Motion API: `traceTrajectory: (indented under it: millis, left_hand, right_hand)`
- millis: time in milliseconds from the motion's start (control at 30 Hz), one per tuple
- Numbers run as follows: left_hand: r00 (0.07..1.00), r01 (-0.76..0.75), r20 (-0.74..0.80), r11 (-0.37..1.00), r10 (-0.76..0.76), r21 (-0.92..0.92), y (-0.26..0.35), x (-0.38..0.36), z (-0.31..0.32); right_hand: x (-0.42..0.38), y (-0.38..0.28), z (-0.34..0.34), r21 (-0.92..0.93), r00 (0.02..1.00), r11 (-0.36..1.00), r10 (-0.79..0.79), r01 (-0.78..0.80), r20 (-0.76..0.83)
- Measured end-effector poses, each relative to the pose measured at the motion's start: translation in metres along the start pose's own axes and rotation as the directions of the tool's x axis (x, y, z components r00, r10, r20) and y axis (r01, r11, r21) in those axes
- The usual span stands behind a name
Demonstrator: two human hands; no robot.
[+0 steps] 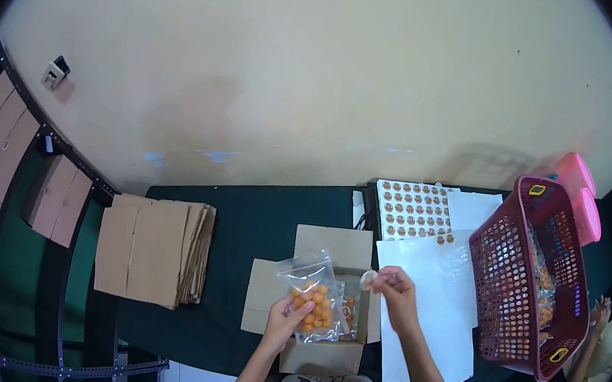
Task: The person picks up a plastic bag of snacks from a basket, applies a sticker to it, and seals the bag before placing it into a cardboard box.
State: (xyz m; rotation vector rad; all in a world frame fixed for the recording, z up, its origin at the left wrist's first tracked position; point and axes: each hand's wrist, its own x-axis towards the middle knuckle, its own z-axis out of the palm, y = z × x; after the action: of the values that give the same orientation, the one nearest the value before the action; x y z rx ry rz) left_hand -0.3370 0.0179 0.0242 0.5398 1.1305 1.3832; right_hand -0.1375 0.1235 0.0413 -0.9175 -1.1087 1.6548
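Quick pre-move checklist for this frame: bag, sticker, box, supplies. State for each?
1. Left hand grip on the bag: ok, held by its lower edge above the box.
2. Bag filled: ok, orange balls show through the clear plastic.
3. Right hand grip on the sticker: ok, pinched at the fingertips beside the bag's top.
4. Bag seal closed: cannot tell, too small.
5. Box open to receive: ok, flaps out, another bag already inside.
6. Supplies in reach: ok, sticker sheet behind the box, basket to the right.
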Motion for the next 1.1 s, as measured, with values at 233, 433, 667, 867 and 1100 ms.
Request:
traceTrajectory:
  millis: [233, 433, 667, 867, 1100]
  left_hand:
    - [0.976, -0.204, 0.090, 0.975, 0.197, 0.084, 0.001, -0.013, 0.011]
    - [0.970, -0.236, 0.087, 0.963, 0.226, 0.127, -0.005, -0.017, 0.007]
    - [0.947, -0.302, 0.155, 0.945, 0.281, 0.129, -0.002, -0.021, 0.009]
    - [0.939, -0.299, 0.195, 0.952, 0.282, 0.061, 0.006, -0.028, 0.014]
    - [0.957, -0.255, 0.168, 0.962, 0.236, 0.101, 0.005, -0.032, 0.014]
  right_hand:
    - [-0.049, -0.001, 0.059, -0.060, 0.997, 0.998, -0.009, 0.013, 0.078]
    - [-0.061, -0.007, 0.071, -0.104, 0.997, 0.992, -0.063, 0.068, 0.050]
    - [-0.061, 0.002, 0.067, -0.329, 0.978, 0.921, -0.190, 0.207, 0.082]
    - [-0.065, -0.004, 0.072, -0.374, 0.969, 0.895, -0.232, 0.245, 0.081]
    - [-0.070, 0.001, 0.073, -0.448, 0.946, 0.835, -0.310, 0.320, 0.097]
